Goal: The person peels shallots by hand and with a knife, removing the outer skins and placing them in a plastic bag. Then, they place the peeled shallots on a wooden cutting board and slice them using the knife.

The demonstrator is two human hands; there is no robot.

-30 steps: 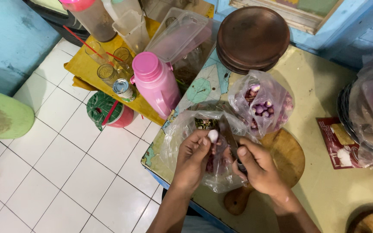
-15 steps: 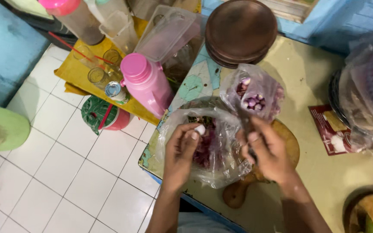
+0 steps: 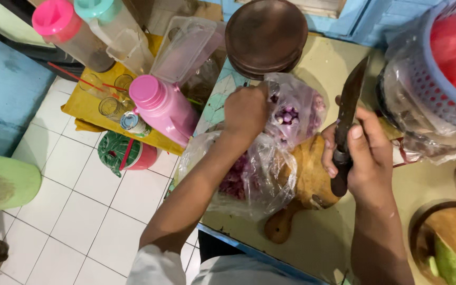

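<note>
My left hand (image 3: 246, 110) is closed at the mouth of a clear plastic bag of small purple shallots (image 3: 296, 112); what it holds is hidden by the fist. My right hand (image 3: 357, 148) grips a dark-handled knife (image 3: 347, 113), blade pointing up and away. Under my left forearm lies a second clear bag (image 3: 254, 177) with reddish-purple peelings. Both bags rest on a round wooden cutting board (image 3: 307, 179) on the yellowish table (image 3: 312, 243).
A stack of brown plates (image 3: 266, 34) sits at the table's far edge. A plastic-wrapped basket (image 3: 439, 84) stands at right. Pink flask (image 3: 164, 108), glasses, jugs and a clear container (image 3: 183, 50) crowd a low yellow stand. White tiled floor at left.
My left hand left the near bag and reached forward to the bag of shallots. My right hand drew back to the right and raised the knife upright.
</note>
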